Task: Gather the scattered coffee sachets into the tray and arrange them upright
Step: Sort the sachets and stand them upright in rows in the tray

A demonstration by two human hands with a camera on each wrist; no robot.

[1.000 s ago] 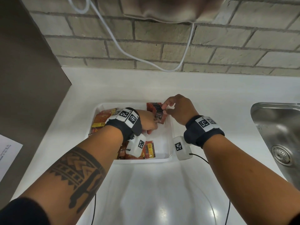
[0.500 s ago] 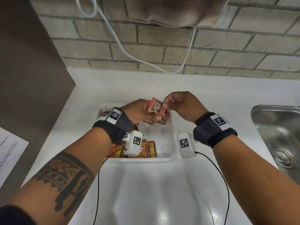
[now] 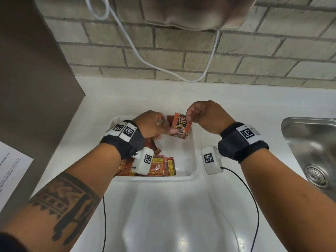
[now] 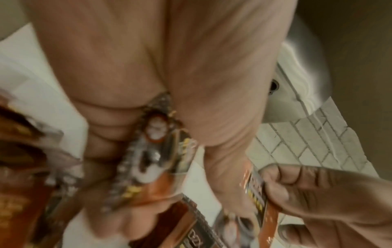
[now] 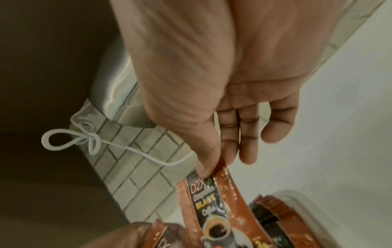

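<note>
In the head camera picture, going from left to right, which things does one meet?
Sheet of paper → left hand → coffee sachet held up over the tray → right hand → steel sink.

A white counter (image 3: 172, 215) runs under everything, glossy enough to catch the ceiling light. Off beyond the right wrist a steel sink (image 3: 312, 142) is sunk into it, its drain (image 3: 316, 174) showing. Behind, past the fingertips, stands a grey brick wall (image 3: 181, 59), and a white cable (image 3: 138, 51) droops across it in a loop. Above that hangs something beige, maybe a wall appliance (image 3: 190, 13); its top is cut off. Far out from the left forearm lies a printed sheet of paper (image 3: 11, 177) beside a dark panel (image 3: 31, 79).
</note>
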